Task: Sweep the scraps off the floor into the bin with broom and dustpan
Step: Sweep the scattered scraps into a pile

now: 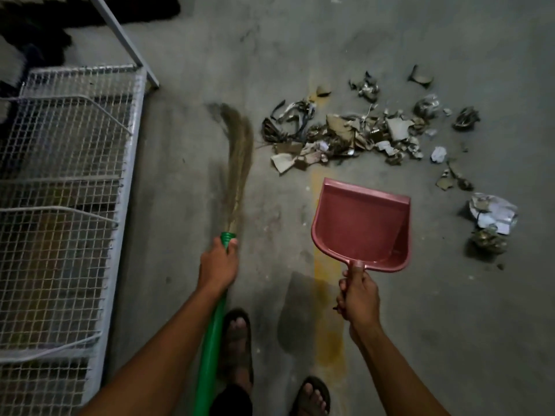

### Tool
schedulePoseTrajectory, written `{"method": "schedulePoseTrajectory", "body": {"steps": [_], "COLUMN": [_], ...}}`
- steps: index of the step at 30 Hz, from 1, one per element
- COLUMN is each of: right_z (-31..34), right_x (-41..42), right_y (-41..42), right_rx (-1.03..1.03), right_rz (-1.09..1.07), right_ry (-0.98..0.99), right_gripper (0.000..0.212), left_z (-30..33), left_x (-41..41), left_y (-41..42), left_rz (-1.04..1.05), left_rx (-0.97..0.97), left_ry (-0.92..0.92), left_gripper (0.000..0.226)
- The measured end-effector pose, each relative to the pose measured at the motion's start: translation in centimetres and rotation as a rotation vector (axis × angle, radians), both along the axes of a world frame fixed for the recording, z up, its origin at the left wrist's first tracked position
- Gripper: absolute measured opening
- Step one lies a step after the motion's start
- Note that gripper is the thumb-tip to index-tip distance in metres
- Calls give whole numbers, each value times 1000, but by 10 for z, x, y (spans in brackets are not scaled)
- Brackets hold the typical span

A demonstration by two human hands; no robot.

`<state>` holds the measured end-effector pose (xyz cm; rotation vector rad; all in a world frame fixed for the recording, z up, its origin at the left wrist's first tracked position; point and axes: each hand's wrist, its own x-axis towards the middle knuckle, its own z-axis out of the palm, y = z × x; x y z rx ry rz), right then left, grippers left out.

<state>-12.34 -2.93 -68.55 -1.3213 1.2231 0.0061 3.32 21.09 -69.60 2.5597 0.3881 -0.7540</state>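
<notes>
Left hand (218,262) grips the broom (237,163) at the top of its green handle, fingers wrapped round, bristles reaching fwd and curling away from the hand. Right hand (357,295) is clenched on the dustpan (360,223) handle, pan held out ahead of it, mouth facing away. From its shadow on the floor (390,40) the pan looks lifted, not set down, tho can't be sure.

Scraps (345,136) lie just beyond the pan's lip, spread wide: main heap fwd of the right hand, strays further right of it, incl. a crumpled paper wad (492,214) beside the pan. No bin in view. Nothing in the pan yet, so task looks barely begun.

Risks, as I judge them:
- Broom sits left of the heap w/ the pan on the near side, so a sideways stroke would push scraps right, past the pan, not into it.
- Pan lip off the floor means small bits slide under.
- Heap is wider than the pan mouth; one pass likely spills round both edges.
- Light paper may flick away if the stroke is fast.
- Wire-mesh rack (69,181) stands close left of the broom hand; a wide backswing could snag the bristles.
- Dim light makes small dark bits easy to miss.
</notes>
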Motion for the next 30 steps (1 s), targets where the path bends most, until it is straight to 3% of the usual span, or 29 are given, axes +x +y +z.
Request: {"method": "schedulePoseTrajectory", "body": {"steps": [6,9,19,30], "right_z": [-23,-46,-101,-88], "right_x": [53,73,132,145], "right_y": [-26,-34,-27,-25], "right_rx": [-5,2,-1,-7], "right_rz": [-56,-90,-141,-212], "right_ry": [-22,-10,111,131], "right_gripper": [50,49,51,53], "left_z": [-72,-111,-173,-166], "left_x": [108,144,198,242], "left_y": [9,-4,-106,-121], "left_rz": [123,-27,-500,-939], "left_rx": [161,210,83,151], "left_ry": [224,324,225,118], "left_gripper": [57,55,50,47]}}
